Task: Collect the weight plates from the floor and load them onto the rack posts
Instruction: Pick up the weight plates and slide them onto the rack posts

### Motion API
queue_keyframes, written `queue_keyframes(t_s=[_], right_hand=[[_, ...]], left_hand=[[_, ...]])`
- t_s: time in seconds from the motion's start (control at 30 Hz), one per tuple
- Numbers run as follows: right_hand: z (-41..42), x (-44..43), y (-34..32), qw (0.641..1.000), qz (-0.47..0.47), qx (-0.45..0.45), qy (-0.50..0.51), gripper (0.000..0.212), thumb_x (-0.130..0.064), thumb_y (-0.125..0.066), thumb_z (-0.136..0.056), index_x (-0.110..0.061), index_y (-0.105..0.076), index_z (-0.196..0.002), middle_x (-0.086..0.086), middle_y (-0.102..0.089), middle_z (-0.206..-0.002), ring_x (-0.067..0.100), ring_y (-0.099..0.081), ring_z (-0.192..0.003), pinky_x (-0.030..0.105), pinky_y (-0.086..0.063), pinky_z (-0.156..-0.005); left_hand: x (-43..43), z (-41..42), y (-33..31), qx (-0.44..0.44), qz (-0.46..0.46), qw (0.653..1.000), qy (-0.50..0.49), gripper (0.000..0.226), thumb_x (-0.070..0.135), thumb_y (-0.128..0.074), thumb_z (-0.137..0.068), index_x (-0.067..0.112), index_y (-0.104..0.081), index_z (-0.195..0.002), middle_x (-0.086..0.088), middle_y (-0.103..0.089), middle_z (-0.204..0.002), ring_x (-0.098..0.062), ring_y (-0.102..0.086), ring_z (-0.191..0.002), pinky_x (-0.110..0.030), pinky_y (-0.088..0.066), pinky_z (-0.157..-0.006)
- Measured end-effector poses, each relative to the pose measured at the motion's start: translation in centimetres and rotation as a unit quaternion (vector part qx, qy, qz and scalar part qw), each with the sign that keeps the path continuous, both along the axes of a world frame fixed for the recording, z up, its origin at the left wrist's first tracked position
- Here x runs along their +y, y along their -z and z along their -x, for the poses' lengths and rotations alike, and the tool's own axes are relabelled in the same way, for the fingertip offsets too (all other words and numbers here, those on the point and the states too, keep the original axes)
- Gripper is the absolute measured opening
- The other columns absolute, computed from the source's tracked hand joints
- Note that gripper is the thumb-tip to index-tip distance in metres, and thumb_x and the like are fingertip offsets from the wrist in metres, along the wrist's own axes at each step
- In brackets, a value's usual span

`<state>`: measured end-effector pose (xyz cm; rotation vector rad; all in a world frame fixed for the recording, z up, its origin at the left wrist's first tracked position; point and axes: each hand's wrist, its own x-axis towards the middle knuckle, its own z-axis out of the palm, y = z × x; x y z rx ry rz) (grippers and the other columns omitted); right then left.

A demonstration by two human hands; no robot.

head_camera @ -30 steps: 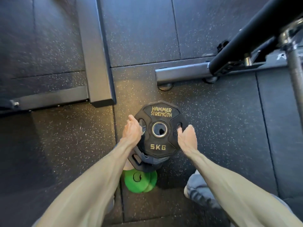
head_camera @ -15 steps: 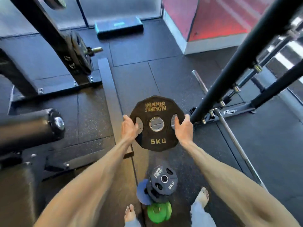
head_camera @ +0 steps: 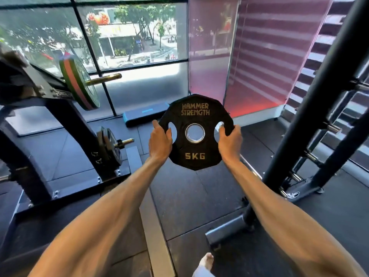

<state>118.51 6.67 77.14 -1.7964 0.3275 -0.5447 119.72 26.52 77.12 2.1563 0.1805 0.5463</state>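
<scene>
A black 5 kg weight plate (head_camera: 194, 114) marked HAMMER STRENGTH is held up in front of me, facing me, well above the floor. My left hand (head_camera: 159, 142) grips its left edge through a grip hole. On the opposite side, my right hand (head_camera: 229, 141) grips the right edge through the other hole. To the left stands a rack with a lower post (head_camera: 125, 141) carrying black plates (head_camera: 108, 145) and an upper post (head_camera: 104, 78) carrying a large green and red plate (head_camera: 77, 82).
A black slanted rack upright (head_camera: 311, 108) with pegs rises on the right, its base foot (head_camera: 225, 232) on the floor. A blue step platform (head_camera: 145, 114) lies by the window. A flat grey beam (head_camera: 155, 226) runs along the floor between my arms. My bare foot (head_camera: 206, 260) shows below.
I have lifted the plate from the stack on the floor and raised it higher while my view tilted up. The remaining plates on the floor have dropped out of view.
</scene>
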Motion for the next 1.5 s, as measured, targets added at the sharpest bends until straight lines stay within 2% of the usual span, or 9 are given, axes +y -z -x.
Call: queue_keyframes(t_s=[0.1,0.23,0.33,0.67,0.9,1.27,1.37,1.43,1.5], right_hand=[[-7.0,-0.3,-4.3,0.998,-0.028,-0.044,0.019,0.035,-0.031,-0.056,-0.099,-0.004,-0.055,-0.121,0.0,-0.058,-0.108,0.015,-0.054,-0.096,0.024,-0.04,-0.078],[-16.6,-1.3,-10.1,0.991,-0.01,-0.118,0.066,0.042,-0.038,-0.057,-0.096,-0.004,-0.06,-0.121,0.014,-0.068,-0.119,0.031,-0.062,-0.109,0.038,-0.05,-0.096],[-21.7,-2.2,-14.7,0.981,0.002,-0.176,0.078,0.042,-0.038,-0.058,-0.096,-0.005,-0.06,-0.121,0.013,-0.068,-0.12,0.03,-0.063,-0.111,0.041,-0.05,-0.096],[-38.2,-5.7,-23.8,0.941,0.026,-0.31,0.135,0.034,-0.04,-0.057,-0.096,-0.013,-0.058,-0.117,0.005,-0.07,-0.11,0.024,-0.068,-0.1,0.047,-0.057,-0.087],[-50.6,-8.3,-28.3,0.902,0.045,-0.367,0.222,0.029,-0.028,-0.058,-0.099,-0.011,-0.057,-0.122,-0.001,-0.069,-0.11,0.001,-0.064,-0.087,0.017,-0.058,-0.079],[-61.6,-18.9,-28.0,0.843,0.113,-0.361,0.382,0.034,-0.032,-0.059,-0.098,-0.009,-0.057,-0.123,0.003,-0.069,-0.109,0.016,-0.069,-0.093,0.035,-0.062,-0.077],[-64.7,-23.5,-26.6,0.819,0.135,-0.368,0.42,0.039,-0.036,-0.06,-0.096,-0.007,-0.056,-0.122,0.005,-0.07,-0.108,0.018,-0.069,-0.093,0.039,-0.061,-0.078],[-66.6,-26.7,-25.7,0.798,0.15,-0.38,0.443,0.05,-0.047,-0.057,-0.091,-0.007,-0.056,-0.122,0.006,-0.07,-0.107,0.018,-0.069,-0.093,0.039,-0.062,-0.076],[-68.4,-30.4,-25.3,0.781,0.168,-0.382,0.464,0.058,-0.054,-0.054,-0.086,-0.007,-0.057,-0.12,0.007,-0.07,-0.106,0.02,-0.07,-0.092,0.039,-0.062,-0.075]], left_hand=[[-0.9,-7.0,-4.0,-0.105,0.002,0.995,0.003,0.028,0.027,-0.052,-0.1,0.006,-0.046,-0.118,-0.013,-0.063,-0.111,-0.024,-0.061,-0.098,-0.029,-0.044,-0.072],[-2.1,-16.7,-10.3,-0.208,0.028,0.978,-0.002,0.032,0.037,-0.048,-0.101,0.01,-0.052,-0.118,-0.009,-0.064,-0.112,-0.023,-0.061,-0.1,-0.031,-0.049,-0.082],[-2.8,-22.2,-14.8,-0.273,0.028,0.962,0.003,0.031,0.031,-0.049,-0.102,0.008,-0.054,-0.123,-0.008,-0.064,-0.115,-0.018,-0.059,-0.101,-0.02,-0.043,-0.082],[-6.2,-40.2,-24.9,-0.409,0.036,0.909,0.067,0.026,0.031,-0.046,-0.102,0.012,-0.053,-0.119,-0.003,-0.065,-0.109,-0.017,-0.061,-0.095,-0.03,-0.047,-0.079],[-10.6,-56.9,-29.1,-0.439,0.104,0.875,0.178,0.028,0.028,-0.047,-0.102,0.007,-0.052,-0.12,0.005,-0.063,-0.11,0.0,-0.055,-0.094,0.002,-0.035,-0.077],[-25.8,-74.1,-28.4,-0.409,0.154,0.838,0.326,0.029,0.028,-0.042,-0.104,0.002,-0.042,-0.117,-0.002,-0.059,-0.096,-0.008,-0.049,-0.075,-0.013,-0.033,-0.058],[-31.9,-78.6,-27.1,-0.412,0.172,0.82,0.359,0.031,0.034,-0.04,-0.104,0.006,-0.04,-0.117,-0.003,-0.061,-0.096,-0.021,-0.059,-0.079,-0.033,-0.039,-0.06],[-36.4,-81.3,-26.1,-0.406,0.191,0.805,0.387,0.031,0.033,-0.04,-0.104,0.005,-0.04,-0.116,0.004,-0.057,-0.09,-0.015,-0.056,-0.07,-0.031,-0.041,-0.055],[-41.4,-83.9,-25.6,-0.392,0.201,0.793,0.421,0.03,0.03,-0.04,-0.104,0.003,-0.039,-0.115,0.011,-0.051,-0.079,-0.005,-0.053,-0.06,-0.017,-0.038,-0.05]])
